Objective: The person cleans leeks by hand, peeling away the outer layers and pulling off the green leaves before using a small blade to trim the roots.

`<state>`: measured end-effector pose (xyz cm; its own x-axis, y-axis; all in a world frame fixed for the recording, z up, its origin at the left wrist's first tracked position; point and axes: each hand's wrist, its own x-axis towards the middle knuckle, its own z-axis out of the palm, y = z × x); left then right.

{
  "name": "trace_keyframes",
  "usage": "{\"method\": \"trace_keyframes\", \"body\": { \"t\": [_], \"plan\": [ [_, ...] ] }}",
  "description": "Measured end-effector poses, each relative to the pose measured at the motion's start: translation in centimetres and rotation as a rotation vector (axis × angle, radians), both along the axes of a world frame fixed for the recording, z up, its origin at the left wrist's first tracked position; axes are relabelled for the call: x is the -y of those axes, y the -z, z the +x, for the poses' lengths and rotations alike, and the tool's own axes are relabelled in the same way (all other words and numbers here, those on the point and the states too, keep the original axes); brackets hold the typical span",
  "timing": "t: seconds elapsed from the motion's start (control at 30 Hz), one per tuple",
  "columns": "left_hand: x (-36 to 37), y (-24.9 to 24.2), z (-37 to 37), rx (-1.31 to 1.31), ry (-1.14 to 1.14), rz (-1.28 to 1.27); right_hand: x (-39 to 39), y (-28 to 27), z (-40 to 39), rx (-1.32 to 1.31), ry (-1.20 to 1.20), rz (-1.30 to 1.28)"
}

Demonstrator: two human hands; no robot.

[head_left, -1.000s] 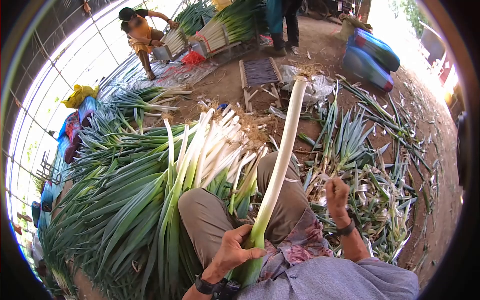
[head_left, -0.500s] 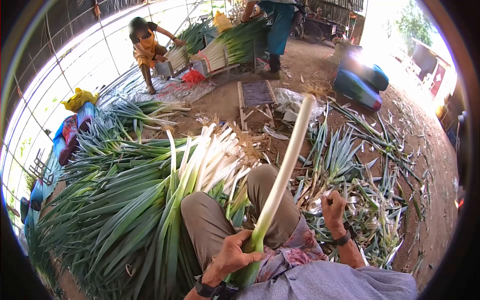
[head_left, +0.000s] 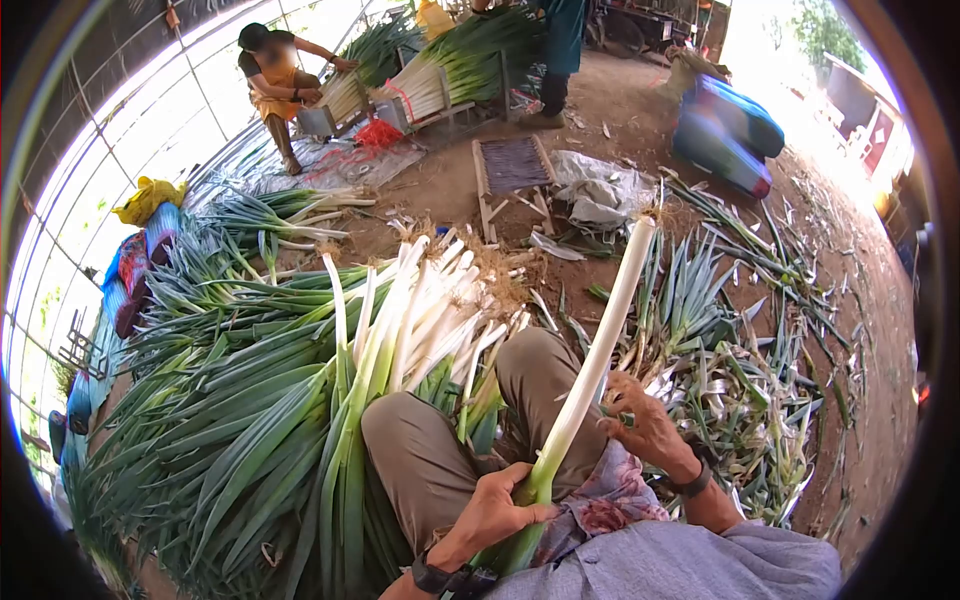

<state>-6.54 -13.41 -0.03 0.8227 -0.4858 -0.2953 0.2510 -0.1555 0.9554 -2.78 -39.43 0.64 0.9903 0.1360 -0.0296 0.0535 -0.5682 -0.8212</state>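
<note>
My left hand (head_left: 500, 512) is wrapped round the green lower part of a long leek (head_left: 598, 355). The leek slants up to the right across my knees, with its white shank and root end uppermost. Just right of the shank is my right hand (head_left: 648, 428), its fingers bent and thumb apart; I see nothing held in it. To the left of my legs lies a big pile of leeks (head_left: 240, 400), white ends toward the middle. Stripped leaves and peelings (head_left: 745, 410) cover the ground on my right.
A low woven stool (head_left: 513, 165) stands ahead beside a crumpled plastic sheet (head_left: 600, 190). Farther back, a co-worker (head_left: 275, 85) handles leeks stacked in metal racks (head_left: 400, 115); another person (head_left: 562, 50) stands behind. Blue bundles (head_left: 728, 140) lie at the right, wrapped bundles (head_left: 130, 270) at the left.
My right hand has come up and left, close to the leek, and its closed fingers have loosened apart. The leek's upper end has shifted slightly right and down; my left hand still grips it.
</note>
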Motion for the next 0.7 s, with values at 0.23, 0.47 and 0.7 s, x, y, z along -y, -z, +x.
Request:
{"method": "trace_keyframes", "body": {
  "t": [0.23,0.47,0.7],
  "plan": [
    [3.2,-0.9,-0.1,0.063,0.04,-0.075,-6.0,-0.8,-0.4,-0.53,0.285,1.373],
    [1.8,-1.1,0.4,-0.268,0.121,-0.252,-6.2,-2.0,0.6,-0.576,0.051,1.499],
    [-0.1,-1.9,1.2,-0.451,0.112,-0.41,-7.2,-2.1,1.2,-0.536,-0.356,1.676]
  ]
}}
